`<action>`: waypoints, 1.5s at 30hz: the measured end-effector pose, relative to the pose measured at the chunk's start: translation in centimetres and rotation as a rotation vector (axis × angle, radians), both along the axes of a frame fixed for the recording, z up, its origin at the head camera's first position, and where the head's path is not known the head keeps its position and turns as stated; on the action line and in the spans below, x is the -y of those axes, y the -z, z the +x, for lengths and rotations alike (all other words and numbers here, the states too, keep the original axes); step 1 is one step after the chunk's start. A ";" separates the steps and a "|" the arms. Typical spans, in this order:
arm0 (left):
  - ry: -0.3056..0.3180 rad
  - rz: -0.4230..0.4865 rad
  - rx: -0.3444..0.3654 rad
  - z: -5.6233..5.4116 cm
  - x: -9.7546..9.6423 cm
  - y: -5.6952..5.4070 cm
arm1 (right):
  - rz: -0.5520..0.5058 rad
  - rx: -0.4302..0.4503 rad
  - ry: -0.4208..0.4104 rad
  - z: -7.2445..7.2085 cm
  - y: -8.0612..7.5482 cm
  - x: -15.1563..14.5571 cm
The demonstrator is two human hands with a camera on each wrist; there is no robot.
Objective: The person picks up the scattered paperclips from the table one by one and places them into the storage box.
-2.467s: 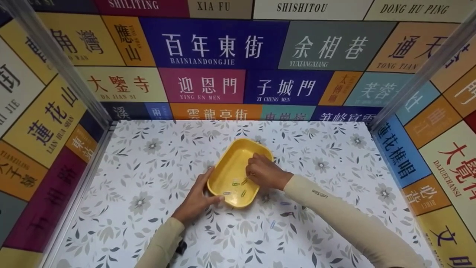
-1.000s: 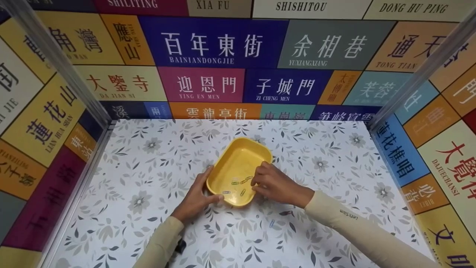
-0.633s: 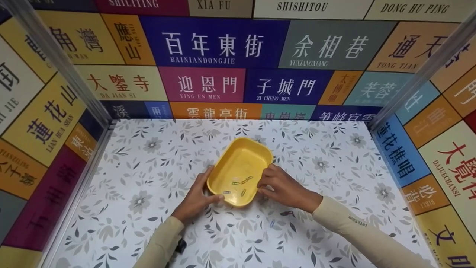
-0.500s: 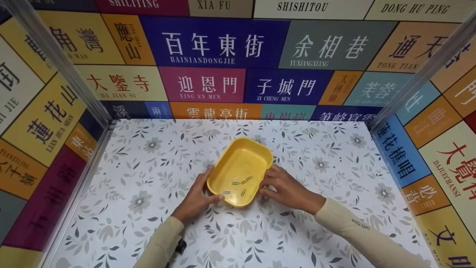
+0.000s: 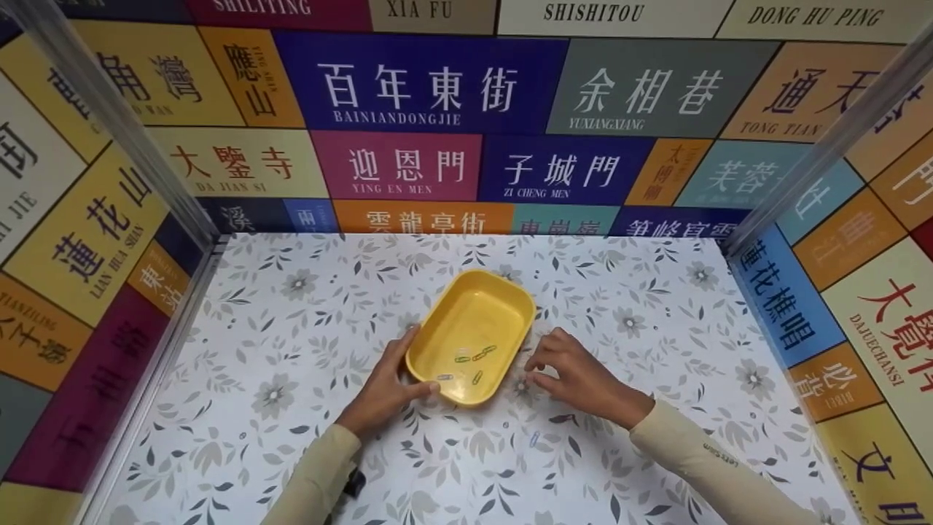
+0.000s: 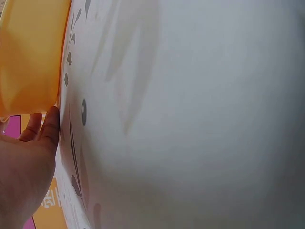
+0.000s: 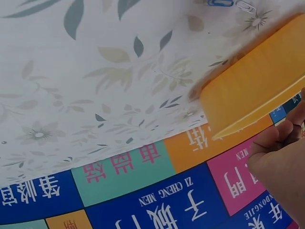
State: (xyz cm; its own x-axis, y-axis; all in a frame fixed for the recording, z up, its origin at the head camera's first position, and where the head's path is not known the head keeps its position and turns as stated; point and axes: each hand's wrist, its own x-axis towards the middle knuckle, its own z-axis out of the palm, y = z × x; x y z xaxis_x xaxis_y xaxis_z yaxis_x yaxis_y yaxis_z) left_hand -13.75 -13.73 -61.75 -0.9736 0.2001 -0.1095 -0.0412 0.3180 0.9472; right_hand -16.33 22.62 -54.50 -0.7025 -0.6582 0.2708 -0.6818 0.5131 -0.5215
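In the head view a yellow plastic tray (image 5: 503, 299) lies at a slant on the table. My left hand (image 5: 383, 386) grips its near left corner, thumb over the rim and fingers along the outer wall. Several small paper clips (image 5: 477, 378) lie on the tray's floor, green ones and a silver one among them. Just right of the tray, my right hand (image 5: 576, 372) hovers with fingers loosely bent and nothing visible in them. On the table below that hand lies a blue paper clip (image 5: 535, 438). A silver clip (image 7: 246, 6) shows at the top of the right wrist view.
The table (image 5: 291, 452) is covered with white leaf-and-flower paper, so small things blend into the pattern. Colourful panels with large characters, such as the back wall (image 5: 408, 87), enclose it at the back and both sides, with clear strips (image 5: 824, 138) at the corners.
My right hand has drawn back from over the tray to beyond its right side, its fingers loosening. A clip once under that hand now shows in the tray. The left hand and tray stay put.
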 end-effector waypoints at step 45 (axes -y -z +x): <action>-0.014 -0.014 0.013 0.1 -0.1 -0.2 | -0.093 0.053 0.155 2.2 7.4 -3.7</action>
State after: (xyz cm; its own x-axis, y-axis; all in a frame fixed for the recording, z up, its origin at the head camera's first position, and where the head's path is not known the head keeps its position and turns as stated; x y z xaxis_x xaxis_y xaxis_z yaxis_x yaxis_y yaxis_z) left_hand -13.65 -13.62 -61.53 -0.9748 0.1851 -0.1246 -0.0578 0.3302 0.9421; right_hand -14.17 26.36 -61.91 -0.8082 -0.5150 0.2855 -0.5688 0.5573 -0.6048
